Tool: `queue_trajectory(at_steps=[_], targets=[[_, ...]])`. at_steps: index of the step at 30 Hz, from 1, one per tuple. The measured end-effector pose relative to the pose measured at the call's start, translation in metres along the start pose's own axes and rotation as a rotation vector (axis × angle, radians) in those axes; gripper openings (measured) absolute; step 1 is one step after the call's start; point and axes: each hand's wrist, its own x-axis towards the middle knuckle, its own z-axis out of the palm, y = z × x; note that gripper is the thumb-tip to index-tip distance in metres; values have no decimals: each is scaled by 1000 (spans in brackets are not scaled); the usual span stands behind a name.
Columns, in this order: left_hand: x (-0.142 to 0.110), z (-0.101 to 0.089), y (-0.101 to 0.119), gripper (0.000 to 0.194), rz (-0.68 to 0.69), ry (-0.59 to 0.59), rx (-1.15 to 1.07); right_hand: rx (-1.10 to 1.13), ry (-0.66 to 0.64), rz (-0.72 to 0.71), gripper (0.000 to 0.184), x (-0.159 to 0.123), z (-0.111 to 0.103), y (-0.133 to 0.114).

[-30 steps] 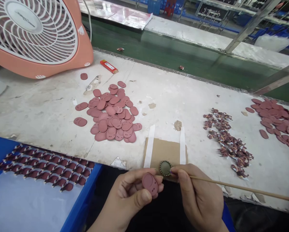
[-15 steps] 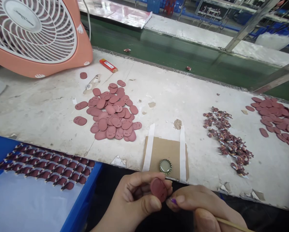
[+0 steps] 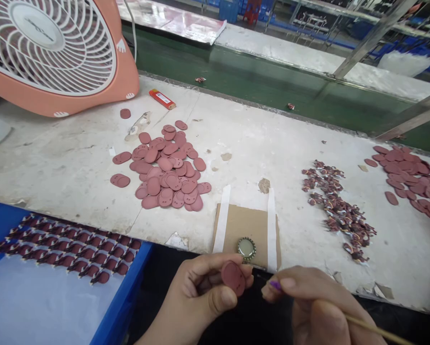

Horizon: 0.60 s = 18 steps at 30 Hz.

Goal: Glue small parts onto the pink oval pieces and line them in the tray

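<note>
Pinched in my left hand (image 3: 197,292) is an oval reddish-brown disc (image 3: 232,278) with small dark holes along one side. My right hand (image 3: 319,302) closes around a thin wooden stick (image 3: 376,328), purple (image 3: 275,285) where the fingertips grip it. Its fine tip points at the disc with a small gap between them. Just beyond my left fingertips, a crown bottle cap (image 3: 246,248) lies inside up on a cardboard piece (image 3: 249,220) taped to the bench edge.
A heap of matching discs (image 3: 164,167) lies left of centre, another disc pile (image 3: 405,167) at far right. Small brown figures (image 3: 337,206) sit between. At lower left, a blue tray (image 3: 129,287) holds rows of assembled pieces (image 3: 67,249). A fan (image 3: 125,62) and red box (image 3: 162,99) stand behind.
My right hand has drawn back to the right, taking the stick's tip away from the disc. My left hand keeps the disc almost in place. Small pieces on the green belt have shifted right.
</note>
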Motion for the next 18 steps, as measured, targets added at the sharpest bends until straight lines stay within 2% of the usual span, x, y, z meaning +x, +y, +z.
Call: queue_trajectory(at_steps=[4,11,15,18], targets=[[1,-3,-1,25,32,21,44,-206,-171,5,21,7,-8,20],[2,-1,-1,26,33,42,37,-263,-225,-54,21,14,-2,32],[2,-1,0,26,27,38,34,-233,-208,-29,20,12,-6,27],[2,0,0,25,19,31,22,-128,-120,44,23,6,-6,13]])
